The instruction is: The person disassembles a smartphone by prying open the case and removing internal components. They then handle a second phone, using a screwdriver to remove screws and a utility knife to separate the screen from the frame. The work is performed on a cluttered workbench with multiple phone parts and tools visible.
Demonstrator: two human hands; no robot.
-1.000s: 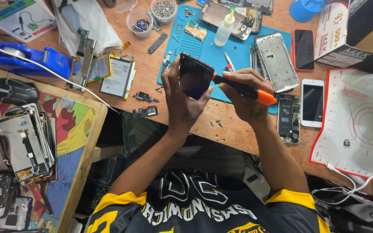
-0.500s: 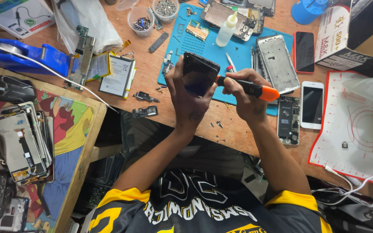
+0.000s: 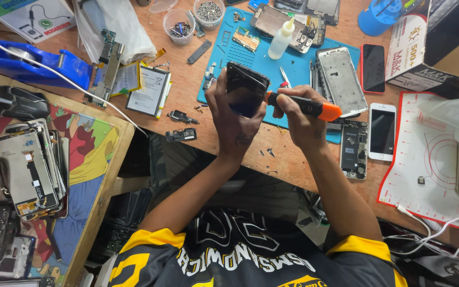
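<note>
My left hand (image 3: 230,123) grips a dark phone (image 3: 244,89), held upright and tilted above the blue work mat (image 3: 240,53). My right hand (image 3: 299,118) holds a black and orange screwdriver (image 3: 308,106) with its tip at the phone's right edge. Both hands meet over the near edge of the mat, at the middle of the wooden bench (image 3: 197,106).
On the mat lie a white dropper bottle (image 3: 282,38), an opened phone frame (image 3: 341,81) and circuit boards. Whole phones (image 3: 382,131) rest to the right by a white and red mat (image 3: 426,165). A battery (image 3: 149,95), blue tape dispenser (image 3: 38,62) and stacked phone parts (image 3: 25,167) sit left.
Both hands with the phone and screwdriver have stayed together over the mat's near edge, shifting only slightly; the phone is tilted a little differently.
</note>
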